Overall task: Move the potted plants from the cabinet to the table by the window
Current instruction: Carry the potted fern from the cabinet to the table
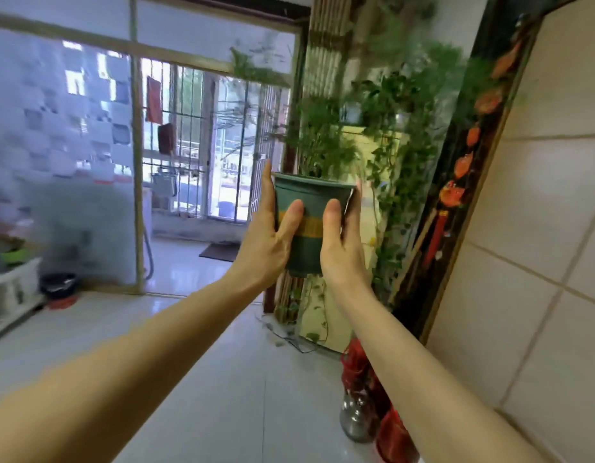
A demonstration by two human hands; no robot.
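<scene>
Head view, arms stretched forward, frame somewhat motion-blurred.

Green plant pot point(306, 225): dark green plastic with a yellow band round the middle, upright, held in the air at mid-frame, above the tiled floor point(222, 362) and resting on nothing. Thin green foliage point(318, 142) rises from its rim.

Left hand point(267, 242): pressed to the pot's left side, thumb laid across the near face at the yellow band, fingers running up along the far-left wall. It grasps the pot.

Right hand point(343, 242): mirror position on the pot's right side, thumb on the near face, fingers wrapped round the far-right wall, mostly hidden behind the pot. It grasps the pot as well.

Behind the pot and to the right: a tall stand of trailing green plants point(399, 128) against a slatted partition point(319, 61); whether these sit on a cabinet is hard to say through the blur.

Far left: glass sliding door point(176, 145) with bars beyond it, doormat point(219, 251) on the floor at its foot.

Near left edge: a white low unit point(12, 289) carrying a light green container point(14, 255), and a dark basin point(58, 285) on the floor beside it.

Right: tiled wall point(539, 228). Near right on the floor: a glass jar point(356, 422) and red bags point(393, 436).
</scene>
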